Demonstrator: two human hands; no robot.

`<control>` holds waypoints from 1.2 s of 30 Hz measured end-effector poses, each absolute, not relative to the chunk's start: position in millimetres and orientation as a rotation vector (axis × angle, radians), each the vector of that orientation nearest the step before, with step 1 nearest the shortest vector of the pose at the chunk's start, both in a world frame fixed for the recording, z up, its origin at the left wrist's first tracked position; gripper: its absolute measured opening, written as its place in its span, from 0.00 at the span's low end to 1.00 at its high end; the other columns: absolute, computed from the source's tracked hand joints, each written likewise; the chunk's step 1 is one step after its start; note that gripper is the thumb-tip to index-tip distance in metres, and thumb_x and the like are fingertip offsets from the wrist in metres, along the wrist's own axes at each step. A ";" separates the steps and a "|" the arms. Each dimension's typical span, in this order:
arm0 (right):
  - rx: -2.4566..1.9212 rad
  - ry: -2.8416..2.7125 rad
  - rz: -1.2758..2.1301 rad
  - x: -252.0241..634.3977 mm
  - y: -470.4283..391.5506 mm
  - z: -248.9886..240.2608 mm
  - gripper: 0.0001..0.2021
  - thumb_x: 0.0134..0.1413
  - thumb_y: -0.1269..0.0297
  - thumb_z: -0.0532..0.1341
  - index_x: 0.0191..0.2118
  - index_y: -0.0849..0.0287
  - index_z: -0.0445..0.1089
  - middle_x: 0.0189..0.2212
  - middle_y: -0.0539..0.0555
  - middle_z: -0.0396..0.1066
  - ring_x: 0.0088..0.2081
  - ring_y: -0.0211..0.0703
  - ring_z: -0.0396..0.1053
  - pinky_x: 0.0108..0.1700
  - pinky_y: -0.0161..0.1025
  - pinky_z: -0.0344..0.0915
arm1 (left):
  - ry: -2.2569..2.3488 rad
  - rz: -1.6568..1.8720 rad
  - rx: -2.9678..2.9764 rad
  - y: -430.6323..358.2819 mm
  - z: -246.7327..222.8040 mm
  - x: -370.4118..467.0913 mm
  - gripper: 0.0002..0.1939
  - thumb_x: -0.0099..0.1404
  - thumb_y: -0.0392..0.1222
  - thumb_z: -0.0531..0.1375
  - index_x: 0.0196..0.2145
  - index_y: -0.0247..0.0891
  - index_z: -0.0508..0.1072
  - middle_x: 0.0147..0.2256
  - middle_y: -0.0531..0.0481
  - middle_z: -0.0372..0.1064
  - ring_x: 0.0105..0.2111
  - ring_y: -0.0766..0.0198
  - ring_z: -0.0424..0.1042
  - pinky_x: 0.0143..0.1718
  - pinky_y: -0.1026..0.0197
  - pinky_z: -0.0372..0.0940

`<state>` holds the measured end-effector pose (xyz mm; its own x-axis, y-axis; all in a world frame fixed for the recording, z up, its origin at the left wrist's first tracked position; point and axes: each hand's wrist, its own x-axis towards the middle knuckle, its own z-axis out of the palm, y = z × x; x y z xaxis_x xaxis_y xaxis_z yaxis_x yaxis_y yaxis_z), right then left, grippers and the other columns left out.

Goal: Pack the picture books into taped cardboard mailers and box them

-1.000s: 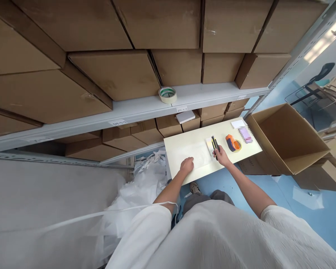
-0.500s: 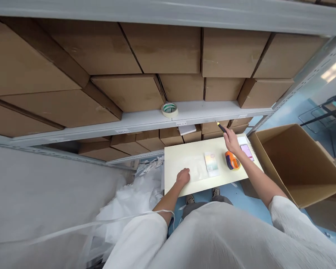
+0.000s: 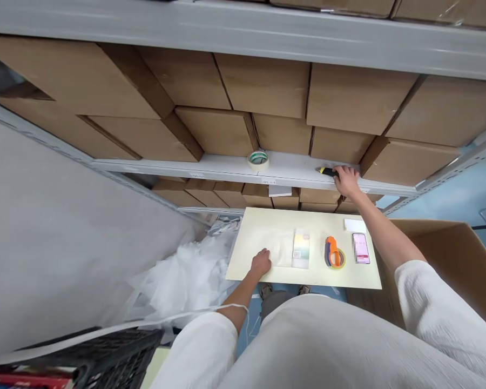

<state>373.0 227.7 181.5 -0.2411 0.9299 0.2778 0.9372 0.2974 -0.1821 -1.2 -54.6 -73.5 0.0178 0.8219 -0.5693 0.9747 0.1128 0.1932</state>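
My right hand point(image 3: 347, 180) is closed around a black-and-yellow utility knife point(image 3: 328, 171), reaching over the grey metal shelf point(image 3: 291, 165). Whether the knife touches the shelf, I cannot tell. My left hand point(image 3: 261, 261) has its fingers curled at the left end of a clear plastic bag point(image 3: 282, 253), which lies flat on the pale board point(image 3: 243, 232). A packet with a coloured print point(image 3: 301, 248) lies at the bag's right end. Farther right on the board are an orange-and-blue tape dispenser point(image 3: 333, 253), a phone point(image 3: 361, 248) and a white card-like piece point(image 3: 354, 225).
A roll of masking tape point(image 3: 258, 160) sits on the shelf, in front of stacked cardboard boxes point(image 3: 263, 81). Crumpled white wrapping point(image 3: 186, 281) is heaped left of the board. A large open carton point(image 3: 449, 259) stands at right, a black crate point(image 3: 121, 362) at lower left.
My right hand has moved up and away from the board with the knife, to the shelf. My left hand stays at the bag's end. The view has shifted, bringing the crate into sight.
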 end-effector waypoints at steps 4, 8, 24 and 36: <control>-1.615 -2.218 0.018 374.0 236.7 180.9 0.19 0.63 0.65 0.54 0.56 0.57 0.73 0.56 0.69 0.71 0.54 0.66 0.61 0.57 0.62 0.57 | 1.840 -0.364 1.688 -57.8 -73.5 -0.1 0.27 0.72 0.36 0.54 0.66 0.39 0.69 0.76 0.37 0.54 0.73 0.47 0.60 0.69 0.47 0.61; -1.474 -2.218 -0.081 366.0 217.3 182.7 0.18 0.66 0.64 0.53 0.56 0.56 0.73 0.61 0.67 0.67 0.58 0.66 0.60 0.59 0.62 0.56 | 1.830 -0.343 1.706 -56.9 -70.1 -1.4 0.25 0.72 0.35 0.54 0.64 0.41 0.71 0.74 0.39 0.57 0.70 0.47 0.63 0.66 0.47 0.63; -1.689 -2.590 0.847 234.7 15.5 -51.1 0.27 0.71 0.65 0.52 0.71 0.61 0.65 0.72 0.68 0.62 0.72 0.61 0.60 0.68 0.58 0.60 | 1.755 -0.087 1.956 -17.9 -76.3 -19.1 0.30 0.74 0.37 0.52 0.72 0.36 0.63 0.75 0.34 0.52 0.75 0.44 0.52 0.74 0.44 0.51; -1.735 -2.593 0.656 197.1 0.6 -124.3 0.36 0.76 0.53 0.43 0.82 0.63 0.39 0.81 0.64 0.40 0.81 0.60 0.36 0.79 0.66 0.35 | 1.607 0.088 2.106 -8.3 -131.1 -19.1 0.40 0.81 0.53 0.45 0.81 0.33 0.37 0.80 0.38 0.33 0.80 0.49 0.31 0.79 0.38 0.30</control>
<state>197.1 0.6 -124.3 -0.4068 0.8752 -0.2619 0.8944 0.3233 -0.3091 -19.1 -8.3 -131.1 0.3063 0.9222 -0.2363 0.8910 -0.1903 0.4122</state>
